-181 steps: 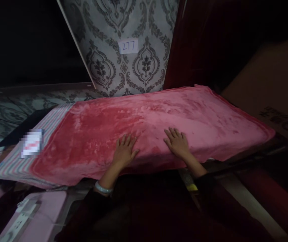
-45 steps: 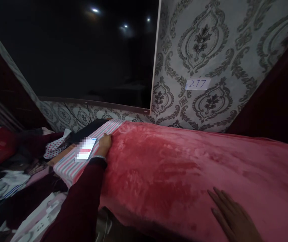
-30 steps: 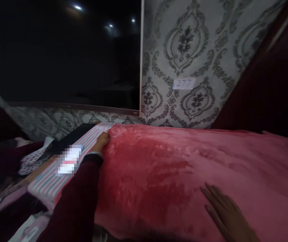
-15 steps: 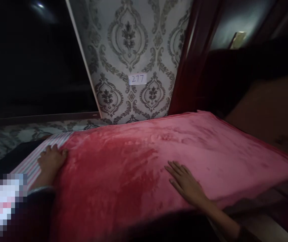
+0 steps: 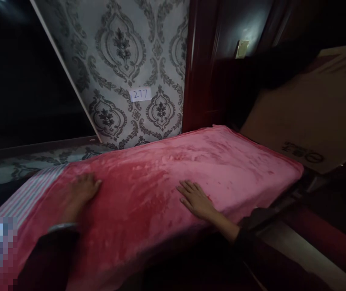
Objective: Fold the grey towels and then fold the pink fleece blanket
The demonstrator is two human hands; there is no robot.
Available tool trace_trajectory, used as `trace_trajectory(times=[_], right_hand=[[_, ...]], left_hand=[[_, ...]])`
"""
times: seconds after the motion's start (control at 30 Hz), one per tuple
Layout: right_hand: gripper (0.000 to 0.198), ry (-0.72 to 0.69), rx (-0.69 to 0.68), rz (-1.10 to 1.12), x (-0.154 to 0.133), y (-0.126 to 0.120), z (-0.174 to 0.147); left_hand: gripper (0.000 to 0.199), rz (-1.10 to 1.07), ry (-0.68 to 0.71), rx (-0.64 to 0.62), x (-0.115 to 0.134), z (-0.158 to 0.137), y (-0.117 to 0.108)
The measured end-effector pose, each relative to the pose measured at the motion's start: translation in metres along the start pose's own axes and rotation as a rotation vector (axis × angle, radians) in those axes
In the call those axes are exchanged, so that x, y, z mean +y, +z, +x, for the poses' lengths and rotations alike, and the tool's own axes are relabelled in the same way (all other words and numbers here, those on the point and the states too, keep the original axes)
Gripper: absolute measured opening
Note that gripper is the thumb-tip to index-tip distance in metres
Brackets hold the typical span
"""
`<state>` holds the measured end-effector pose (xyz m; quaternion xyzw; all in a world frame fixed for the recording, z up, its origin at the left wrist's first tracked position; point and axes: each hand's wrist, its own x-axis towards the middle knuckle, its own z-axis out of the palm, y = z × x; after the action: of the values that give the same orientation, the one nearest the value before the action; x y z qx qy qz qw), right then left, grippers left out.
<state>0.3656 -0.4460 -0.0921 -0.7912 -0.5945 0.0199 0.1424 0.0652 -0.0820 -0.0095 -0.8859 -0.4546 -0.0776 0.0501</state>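
A plush blanket [image 5: 124, 210], deep red on the left and pink on the right, is spread over a long flat surface. My left hand [image 5: 85, 188] rests on its red left part, slightly blurred, with the fingers loosely laid out. On the pink part near the middle, my right hand [image 5: 195, 200] lies flat with its fingers stretched. Neither hand grasps anything. Beyond the blanket's left edge shows a striped cloth [image 5: 36, 188] in white, pink and grey.
A large cardboard box [image 5: 306, 113] stands past the blanket's right end. Behind are patterned wallpaper with a paper label [image 5: 140, 94] reading 277, a dark screen [image 5: 30, 81] and a dark red wooden panel [image 5: 203, 68]. A blurred-out patch covers the lower left corner.
My left hand has moved right, off the striped cloth's border and onto the red blanket. My right hand stays flat on the pink part. The view has turned right, showing more of the box.
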Motion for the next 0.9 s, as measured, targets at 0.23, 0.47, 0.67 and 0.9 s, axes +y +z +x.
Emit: trace_trajectory(times=[0.23,0.47,0.67,0.9], right_hand=[[0.061,0.019,-0.113,-0.001,0.028,-0.023,0.002],[0.061,0.298,-0.053,-0.158,0.108,-0.039,-0.034],[0.06,0.306,-0.053,-0.169,0.103,-0.044,-0.042],[0.059,0.314,-0.093,-0.132,0.107,-0.052,-0.044]], left_hand=[[0.064,-0.018,0.27,-0.185,0.138,-0.038,0.029],[0.062,-0.017,0.261,-0.068,0.138,-0.047,0.036],[0.061,-0.055,0.259,-0.007,0.143,-0.05,0.032],[0.059,-0.12,0.239,0.006,0.144,-0.052,0.032]])
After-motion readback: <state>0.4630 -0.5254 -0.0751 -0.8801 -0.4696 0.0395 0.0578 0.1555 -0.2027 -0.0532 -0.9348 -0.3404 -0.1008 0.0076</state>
